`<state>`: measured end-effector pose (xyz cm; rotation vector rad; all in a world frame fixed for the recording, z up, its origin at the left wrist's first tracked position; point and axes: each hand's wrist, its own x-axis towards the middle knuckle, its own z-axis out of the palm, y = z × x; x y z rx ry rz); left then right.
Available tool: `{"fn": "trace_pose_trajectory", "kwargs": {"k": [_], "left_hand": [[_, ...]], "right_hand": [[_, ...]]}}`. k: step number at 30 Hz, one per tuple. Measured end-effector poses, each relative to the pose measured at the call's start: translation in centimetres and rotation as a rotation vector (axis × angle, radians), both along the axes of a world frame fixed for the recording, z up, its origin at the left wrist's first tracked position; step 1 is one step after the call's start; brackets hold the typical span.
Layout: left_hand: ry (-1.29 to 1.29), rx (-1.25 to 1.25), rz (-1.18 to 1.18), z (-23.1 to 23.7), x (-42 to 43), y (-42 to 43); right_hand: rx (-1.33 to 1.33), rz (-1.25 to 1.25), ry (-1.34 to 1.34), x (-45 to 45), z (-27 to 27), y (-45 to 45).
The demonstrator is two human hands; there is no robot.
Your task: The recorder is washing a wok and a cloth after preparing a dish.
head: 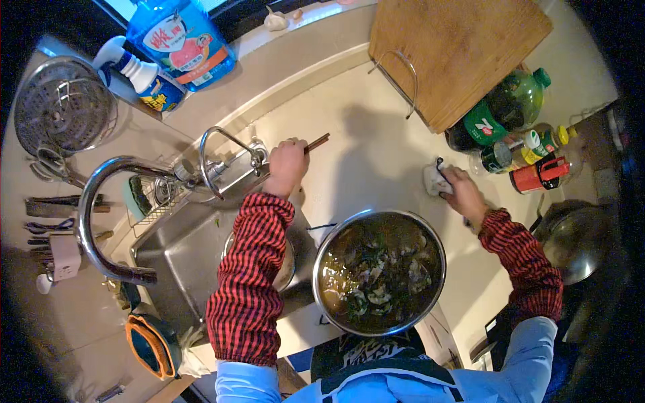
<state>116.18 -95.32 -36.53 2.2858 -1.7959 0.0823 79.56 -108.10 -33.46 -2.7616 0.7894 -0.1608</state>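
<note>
My left hand (287, 166) is closed around a pair of brown chopsticks (318, 142), over the counter beside the sink's back right corner. Over on the right, my right hand (462, 190) grips a crumpled white cloth (433, 179) with a dark edge, low against the counter (322, 186). Between my forearms, at the counter's front edge, stands a round steel pot (444, 274) of brown broth with leafy greens and dark-and-white pieces (378, 272). Part of a round metal vessel (287, 269) shows in the sink behind my left sleeve.
The steel sink (171, 272) with its curved faucet (90, 216) lies left. A wooden cutting board (458, 55), a green soda bottle (514, 101), condiment bottles and a pan (574, 244) line the right. Detergent (181, 45) and a spray bottle (146, 80) stand at the back left.
</note>
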Motion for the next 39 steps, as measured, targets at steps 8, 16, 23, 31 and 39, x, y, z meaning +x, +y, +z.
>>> {"fn": "trace_pose_trajectory", "kwargs": {"k": [8, 16, 23, 31, 39], "left_hand": [[0.062, 0.204, -0.036, -0.3, -1.3, 3.7], [0.402, 0.317, 0.136, 4.2, -1.0, 15.5], [0.546, 0.166, 0.319, 6.4, 1.0, 20.3], [0.481, 0.105, 0.15, 4.7, 0.2, 11.2], [0.118, 0.203, -0.041, -0.6, -0.7, -3.1]], "right_hand": [[-0.222, 0.056, -0.053, 23.4, -6.9, -8.2], [-0.031, 0.81, -0.221, 40.5, -5.8, 1.4], [0.494, 1.002, -0.196, 30.3, -4.2, 4.7], [0.924, 0.614, 0.063, 21.0, 1.8, 3.1], [0.444, 0.066, 0.106, 6.2, -1.5, -0.4]]}}
